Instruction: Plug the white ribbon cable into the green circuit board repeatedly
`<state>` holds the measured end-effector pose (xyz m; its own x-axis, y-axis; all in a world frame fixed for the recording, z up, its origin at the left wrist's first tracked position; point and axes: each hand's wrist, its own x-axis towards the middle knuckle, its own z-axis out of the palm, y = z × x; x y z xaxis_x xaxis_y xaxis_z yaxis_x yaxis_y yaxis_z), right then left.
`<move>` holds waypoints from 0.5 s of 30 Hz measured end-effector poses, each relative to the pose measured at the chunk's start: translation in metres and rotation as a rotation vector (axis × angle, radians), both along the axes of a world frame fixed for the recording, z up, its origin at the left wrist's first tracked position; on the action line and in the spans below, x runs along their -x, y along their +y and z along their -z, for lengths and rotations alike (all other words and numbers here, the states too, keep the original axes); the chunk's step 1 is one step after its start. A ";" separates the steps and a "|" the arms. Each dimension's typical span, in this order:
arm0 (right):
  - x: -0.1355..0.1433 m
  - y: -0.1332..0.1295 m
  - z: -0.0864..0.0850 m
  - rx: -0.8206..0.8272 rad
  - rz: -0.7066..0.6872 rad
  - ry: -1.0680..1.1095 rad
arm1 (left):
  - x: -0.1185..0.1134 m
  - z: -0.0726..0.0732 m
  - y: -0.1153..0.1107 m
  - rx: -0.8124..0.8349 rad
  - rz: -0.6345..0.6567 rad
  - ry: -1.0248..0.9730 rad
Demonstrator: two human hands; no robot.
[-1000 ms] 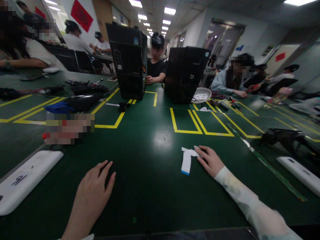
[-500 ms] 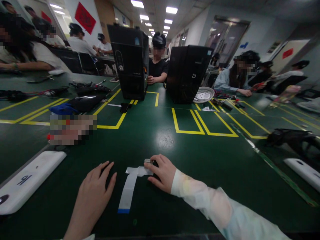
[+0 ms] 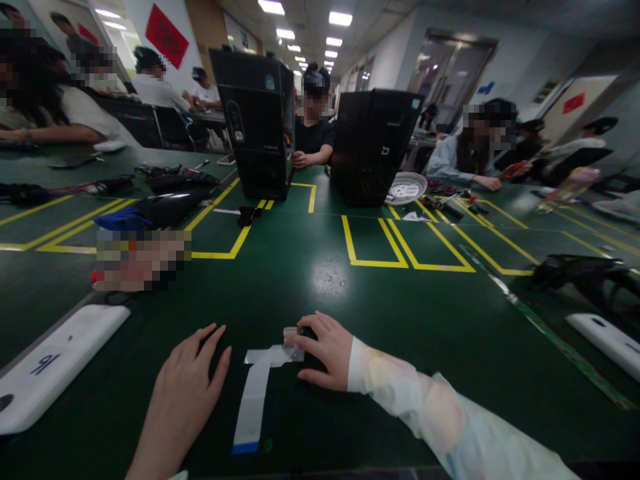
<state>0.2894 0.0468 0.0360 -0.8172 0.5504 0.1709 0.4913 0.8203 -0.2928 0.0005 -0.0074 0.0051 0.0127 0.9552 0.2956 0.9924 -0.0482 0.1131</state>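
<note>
The right hand (image 3: 324, 350) pinched the far end of the white ribbon cable (image 3: 254, 400), which ran back toward the person beside the flat, empty left hand (image 3: 193, 380).

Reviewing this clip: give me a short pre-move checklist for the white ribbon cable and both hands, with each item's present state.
1. Right hand touches the folded end of the ribbon cable: ok.
2. Left hand lies flat on the green table, beside the cable, not on it: ok.
3. Cable lies flat, blue tip toward the person: ok.
4. Small part under the right fingertips joined to the cable: cannot tell.
5. White case lies apart from the cable: ok.
</note>
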 end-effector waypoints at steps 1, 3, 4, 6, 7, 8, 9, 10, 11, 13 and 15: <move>-0.004 0.003 0.001 -0.022 0.008 0.009 | 0.000 0.000 0.000 0.001 0.003 0.002; -0.020 0.017 0.002 -0.096 0.074 0.017 | 0.001 0.000 0.001 0.003 0.012 0.003; -0.034 0.026 0.002 -0.144 0.143 0.018 | 0.001 0.000 0.001 0.002 0.016 0.003; -0.075 0.050 0.002 -0.245 0.363 0.013 | 0.000 0.000 0.001 -0.005 0.016 0.002; -0.101 0.061 0.002 -0.283 0.521 0.014 | 0.000 0.000 0.001 -0.010 0.016 0.002; -0.129 0.071 0.003 -0.314 0.705 0.012 | -0.001 -0.001 0.001 -0.018 0.015 0.002; -0.159 0.079 0.005 -0.330 0.911 -0.005 | -0.002 -0.001 0.001 -0.025 0.013 0.003; -0.188 0.083 0.007 -0.322 1.119 -0.041 | -0.002 -0.001 0.001 -0.031 0.013 0.003; -0.216 0.084 0.010 -0.283 1.308 -0.093 | -0.002 0.000 0.001 -0.035 0.014 0.004; -0.262 0.077 0.016 -0.130 1.614 -0.186 | -0.002 0.000 0.001 -0.039 0.015 0.005; -0.294 0.063 0.020 -0.098 1.713 -0.203 | -0.001 0.001 0.001 -0.041 0.015 0.003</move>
